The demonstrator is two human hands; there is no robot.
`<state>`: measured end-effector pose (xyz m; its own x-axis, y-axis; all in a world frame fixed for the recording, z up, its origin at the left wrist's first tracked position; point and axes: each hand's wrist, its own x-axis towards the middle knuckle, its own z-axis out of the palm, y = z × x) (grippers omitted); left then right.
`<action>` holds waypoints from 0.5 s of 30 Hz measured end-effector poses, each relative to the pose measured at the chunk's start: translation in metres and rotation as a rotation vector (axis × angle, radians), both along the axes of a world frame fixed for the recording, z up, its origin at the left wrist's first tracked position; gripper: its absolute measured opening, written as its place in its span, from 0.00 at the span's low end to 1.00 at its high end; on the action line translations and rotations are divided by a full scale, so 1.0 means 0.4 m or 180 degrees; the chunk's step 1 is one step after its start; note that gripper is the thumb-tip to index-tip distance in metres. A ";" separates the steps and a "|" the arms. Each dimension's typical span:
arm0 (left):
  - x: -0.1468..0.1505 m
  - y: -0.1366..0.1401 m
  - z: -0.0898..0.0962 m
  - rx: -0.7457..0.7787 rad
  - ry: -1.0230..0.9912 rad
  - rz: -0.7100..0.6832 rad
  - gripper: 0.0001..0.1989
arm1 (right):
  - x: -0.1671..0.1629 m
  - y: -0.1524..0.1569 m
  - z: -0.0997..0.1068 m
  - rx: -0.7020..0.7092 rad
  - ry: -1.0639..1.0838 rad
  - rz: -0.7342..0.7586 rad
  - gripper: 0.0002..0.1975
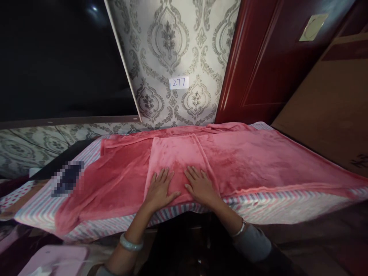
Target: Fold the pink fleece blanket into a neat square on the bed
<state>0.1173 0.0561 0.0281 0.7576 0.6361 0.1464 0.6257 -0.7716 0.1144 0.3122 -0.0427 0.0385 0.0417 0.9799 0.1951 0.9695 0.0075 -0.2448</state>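
Observation:
A pink plush blanket (247,157) lies spread over a striped cloth (273,207). Its middle part is folded into a narrow lighter panel (175,149) on top. My left hand (160,190) rests flat near the panel's front left edge, fingers stretched out and thumb pointing right. Flat on the panel's right side is my right hand (201,186), its fingers spread. Neither hand grips the fabric. The blanket's left part is darker and creased, and its back edge is bunched along the wall.
A dark television screen (63,61) hangs at the back left. Patterned wallpaper bears a paper label (179,82) reading 277. To the right are a dark red door (258,57) and a large cardboard box (327,103). A pink plastic object (57,258) sits lower left, and a blurred-out patch covers something on the striped cloth.

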 end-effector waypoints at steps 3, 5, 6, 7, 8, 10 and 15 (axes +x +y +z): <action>0.000 0.000 0.001 -0.0025 0.0018 -0.0003 0.42 | 0.012 -0.001 -0.039 -0.0160 -0.0011 -0.0040 0.29; -0.001 0.000 0.002 -0.0020 0.0001 -0.0024 0.42 | 0.022 -0.005 -0.051 -0.0098 -0.0024 -0.0073 0.30; -0.001 0.001 0.002 -0.0013 -0.0012 -0.0025 0.41 | 0.025 -0.007 -0.052 -0.0073 -0.0026 -0.0081 0.29; -0.001 0.001 0.001 -0.0004 -0.0027 -0.0021 0.41 | 0.026 -0.009 -0.052 -0.0057 -0.0027 -0.0090 0.29; -0.002 0.002 0.001 0.0008 -0.0043 -0.0016 0.40 | 0.025 -0.010 -0.050 -0.0047 -0.0026 -0.0097 0.29; -0.002 0.001 0.000 0.0023 -0.0069 -0.0009 0.40 | 0.022 -0.012 -0.045 -0.0044 -0.0017 -0.0103 0.29; 0.003 -0.009 0.005 0.0050 0.0000 0.0151 0.37 | 0.018 -0.013 -0.037 -0.0085 -0.0006 -0.0107 0.29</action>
<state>0.1184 0.0523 0.0300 0.7267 0.6689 0.1566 0.6616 -0.7428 0.1025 0.3194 -0.0479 0.0236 0.0744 0.9828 0.1689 0.9696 -0.0317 -0.2428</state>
